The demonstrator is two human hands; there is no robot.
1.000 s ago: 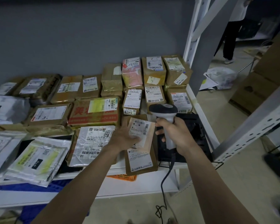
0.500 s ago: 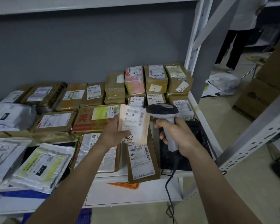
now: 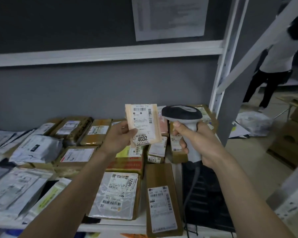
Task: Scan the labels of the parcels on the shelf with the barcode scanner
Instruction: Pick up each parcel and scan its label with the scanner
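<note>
Pinching small parcel (image 3: 143, 124) marked 4032, left hand (image 3: 118, 137) raised; right hand (image 3: 199, 143) grips barcode scanner (image 3: 183, 115) beside it.

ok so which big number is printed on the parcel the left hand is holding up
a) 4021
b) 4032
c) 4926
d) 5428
b: the small parcel gripped in the left hand shows 4032 in bold at the bottom of its label, beside the barcode scanner that the right hand holds.
</note>
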